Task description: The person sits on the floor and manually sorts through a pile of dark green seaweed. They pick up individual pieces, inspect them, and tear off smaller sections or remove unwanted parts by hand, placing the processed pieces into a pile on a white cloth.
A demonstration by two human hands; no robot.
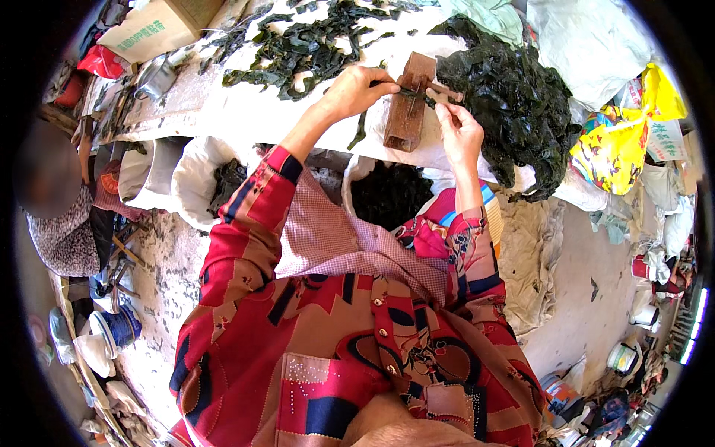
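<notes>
On the white-covered table stands a brown wooden block (pixel 406 120) with a side peg (pixel 445 91). A narrow strip of dark seaweed (pixel 412 94) lies across it, stretched between my hands. My left hand (pixel 356 92) pinches the strip's left end between thumb and fingers. To the right of the block, my right hand (pixel 462 133) pinches the other end near the peg. Close to my right hand rises a large heap of wet, dark seaweed (pixel 503 106). Beyond my left hand, loose seaweed pieces (pixel 304 47) are spread on the white cover (pixel 215 112).
Below the table edge sit a white sack of seaweed (pixel 357 173) and another white sack (pixel 192 173). A person (pixel 64 234) is at the left. A metal pot (pixel 156 77), a cardboard box (pixel 153 33) and a yellow plastic bag (pixel 614 145) flank the work area.
</notes>
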